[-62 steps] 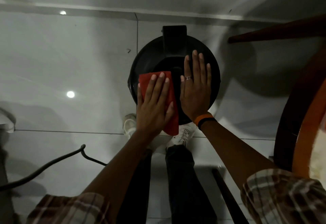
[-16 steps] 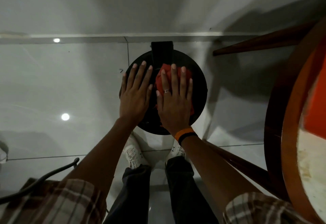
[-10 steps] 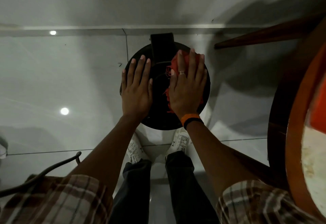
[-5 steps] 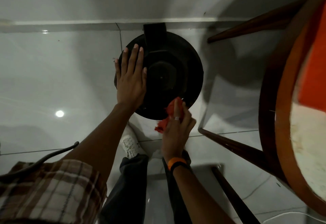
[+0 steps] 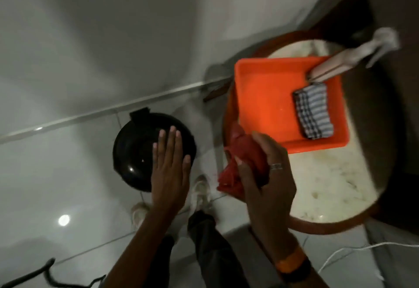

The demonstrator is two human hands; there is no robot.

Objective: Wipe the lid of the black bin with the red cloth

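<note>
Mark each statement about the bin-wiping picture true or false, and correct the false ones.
1. The right hand holds the red cloth. True.
2. The cloth lies flat on the lid. False: it is bunched in the right hand, off the bin, near the table.
3. The left hand is a closed fist. False: it is open and flat, over the lid.
4. A checked cloth lies in the orange tray. True.
5. The tray sits on the floor. False: it sits on the round table.
</note>
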